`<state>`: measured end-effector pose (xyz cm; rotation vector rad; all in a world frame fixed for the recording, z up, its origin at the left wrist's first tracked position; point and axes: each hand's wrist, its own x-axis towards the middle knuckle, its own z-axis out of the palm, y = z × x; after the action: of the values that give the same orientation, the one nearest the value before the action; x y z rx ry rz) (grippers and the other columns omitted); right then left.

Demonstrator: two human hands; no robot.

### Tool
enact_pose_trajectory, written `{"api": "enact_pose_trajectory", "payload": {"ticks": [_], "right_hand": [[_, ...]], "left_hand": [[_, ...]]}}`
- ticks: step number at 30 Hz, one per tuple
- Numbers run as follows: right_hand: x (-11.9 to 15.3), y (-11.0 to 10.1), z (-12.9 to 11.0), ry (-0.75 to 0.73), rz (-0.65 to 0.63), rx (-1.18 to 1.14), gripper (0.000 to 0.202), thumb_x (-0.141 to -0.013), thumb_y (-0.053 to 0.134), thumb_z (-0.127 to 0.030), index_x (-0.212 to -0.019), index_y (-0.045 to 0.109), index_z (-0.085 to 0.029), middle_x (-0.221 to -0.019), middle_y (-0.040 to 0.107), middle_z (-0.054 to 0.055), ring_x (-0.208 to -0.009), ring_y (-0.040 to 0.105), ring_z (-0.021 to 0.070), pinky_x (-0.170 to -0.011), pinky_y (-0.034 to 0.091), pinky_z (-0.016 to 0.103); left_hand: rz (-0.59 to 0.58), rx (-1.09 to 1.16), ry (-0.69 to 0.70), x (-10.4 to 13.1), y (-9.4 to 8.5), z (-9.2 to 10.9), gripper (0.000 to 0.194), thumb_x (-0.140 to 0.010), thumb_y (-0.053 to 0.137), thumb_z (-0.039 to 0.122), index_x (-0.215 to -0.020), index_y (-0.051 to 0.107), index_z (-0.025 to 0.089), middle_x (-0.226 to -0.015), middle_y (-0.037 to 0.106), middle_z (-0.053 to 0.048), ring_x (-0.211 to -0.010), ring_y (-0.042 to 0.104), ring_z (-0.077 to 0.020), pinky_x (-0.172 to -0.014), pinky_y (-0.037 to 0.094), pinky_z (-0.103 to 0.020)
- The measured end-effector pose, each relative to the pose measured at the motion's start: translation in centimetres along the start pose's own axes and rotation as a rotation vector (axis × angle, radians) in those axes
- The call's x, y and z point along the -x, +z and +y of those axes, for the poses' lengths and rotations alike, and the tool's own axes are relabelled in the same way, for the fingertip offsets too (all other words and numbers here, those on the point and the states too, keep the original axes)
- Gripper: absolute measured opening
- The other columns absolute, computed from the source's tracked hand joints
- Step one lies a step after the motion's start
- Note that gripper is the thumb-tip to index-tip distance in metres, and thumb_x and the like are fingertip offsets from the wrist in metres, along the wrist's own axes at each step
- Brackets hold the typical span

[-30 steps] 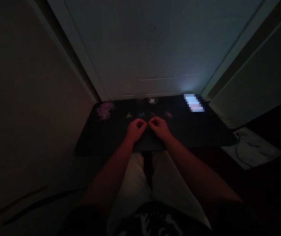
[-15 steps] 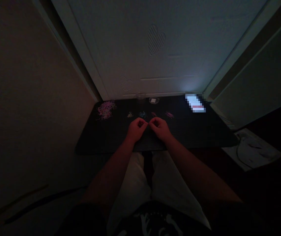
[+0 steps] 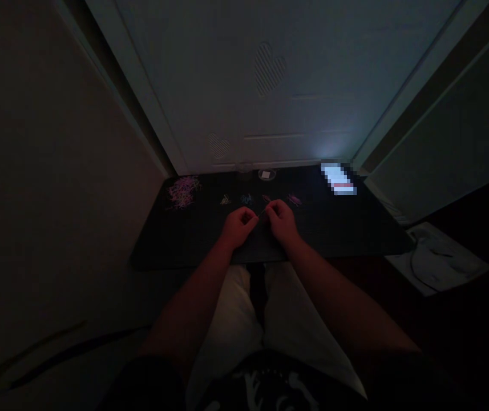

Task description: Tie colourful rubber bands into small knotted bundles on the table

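My left hand (image 3: pixel 241 225) is closed in a pinch above the dark table, its fingertips pointing right. Facing it, my right hand (image 3: pixel 282 220) pinches too, a short gap away. A thin, light strand (image 3: pixel 263 213) spans the gap between both sets of fingertips; its exact kind is too small and dim to make out. Just beyond the hands lie small heaps of thin pieces: a pale one (image 3: pixel 225 199), a bluish one (image 3: pixel 247 198), a pinkish one (image 3: pixel 266 198) partly behind my right hand, and a purple-pink one (image 3: pixel 294 199).
A large loose pile of pink and purple thin pieces (image 3: pixel 183 192) covers the table's back left. A clear round container (image 3: pixel 245 169) and a round lid-like piece with a white label (image 3: pixel 266 174) stand at the back. A glowing, pixelated screen (image 3: pixel 338 178) lies back right, before a white door (image 3: pixel 210 85).
My right hand has moved slightly right and away from my left, opening a gap in which the thin strand shows. The left hand has barely moved.
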<state>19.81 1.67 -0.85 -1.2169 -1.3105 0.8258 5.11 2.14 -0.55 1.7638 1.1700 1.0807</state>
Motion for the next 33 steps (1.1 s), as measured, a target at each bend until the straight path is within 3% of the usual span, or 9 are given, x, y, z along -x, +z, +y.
{"api": "enact_pose_trajectory", "payload": {"ticks": [6,11,14,20,25,30,33], "right_hand": [[-0.14,-0.24,-0.36,0.072,0.018,-0.18,0.012,-0.075,0.051,-0.031,-0.073,0.046,-0.02,-0.061,0.05,-0.003,-0.053,0.048,0.01,-0.052,0.038,0.023],[-0.08,-0.22,-0.14,0.018,-0.122,-0.13,0.019,-0.068,0.058,-0.027,-0.085,0.056,-0.018,-0.066,0.054,-0.003,-0.057,0.05,0.0104,-0.055,0.039,0.024],[-0.09,-0.13,0.17,-0.022,-0.164,-0.068,0.012,-0.069,0.058,-0.026,-0.077,0.057,-0.017,-0.065,0.055,-0.002,-0.059,0.05,0.0108,-0.057,0.038,0.025],[-0.18,-0.19,0.19,-0.015,-0.151,-0.026,0.012,-0.073,0.055,-0.03,-0.069,0.053,-0.018,-0.058,0.05,-0.003,-0.054,0.046,0.0109,-0.053,0.036,0.024],[-0.18,-0.21,0.14,0.037,-0.031,-0.05,0.013,-0.075,0.052,-0.03,-0.071,0.051,-0.019,-0.056,0.049,-0.004,-0.052,0.046,0.0107,-0.051,0.035,0.024],[-0.14,0.01,0.37,-0.046,-0.135,0.064,0.012,-0.073,0.053,-0.03,-0.07,0.053,-0.018,-0.061,0.051,-0.002,-0.057,0.047,0.0118,-0.056,0.037,0.025],[-0.22,0.06,0.56,-0.024,-0.06,0.054,0.013,-0.074,0.052,-0.031,-0.071,0.052,-0.019,-0.06,0.05,-0.002,-0.056,0.047,0.0119,-0.055,0.037,0.025]], "left_hand": [[0.037,0.031,0.002,0.04,-0.01,-0.13,0.014,-0.074,0.059,0.029,-0.071,0.056,0.016,-0.065,0.055,0.002,-0.059,0.048,-0.0092,-0.055,0.039,-0.022],[0.035,0.008,0.008,0.0,-0.01,-0.09,0.013,-0.074,0.06,0.028,-0.072,0.057,0.016,-0.067,0.057,0.002,-0.061,0.05,-0.0095,-0.057,0.04,-0.022],[0.039,0.027,0.006,-0.01,0.02,-0.06,0.013,-0.073,0.06,0.028,-0.073,0.057,0.015,-0.067,0.057,0.002,-0.061,0.05,-0.0096,-0.058,0.04,-0.022],[0.026,-0.009,0.003,0.01,0.0,0.05,0.013,-0.073,0.06,0.028,-0.072,0.057,0.016,-0.067,0.057,0.002,-0.06,0.05,-0.0096,-0.058,0.04,-0.023],[0.001,-0.015,0.002,0.03,0.01,0.09,0.013,-0.073,0.059,0.027,-0.07,0.057,0.015,-0.064,0.056,0.002,-0.058,0.049,-0.009,-0.056,0.039,-0.022],[0.025,-0.009,0.0,0.05,0.08,-0.08,0.013,-0.074,0.059,0.028,-0.072,0.057,0.015,-0.066,0.057,0.002,-0.059,0.05,-0.0093,-0.056,0.04,-0.022],[0.012,-0.027,-0.002,0.05,0.1,-0.06,0.013,-0.074,0.059,0.028,-0.072,0.057,0.016,-0.066,0.057,0.002,-0.06,0.05,-0.0095,-0.056,0.04,-0.022]]}}
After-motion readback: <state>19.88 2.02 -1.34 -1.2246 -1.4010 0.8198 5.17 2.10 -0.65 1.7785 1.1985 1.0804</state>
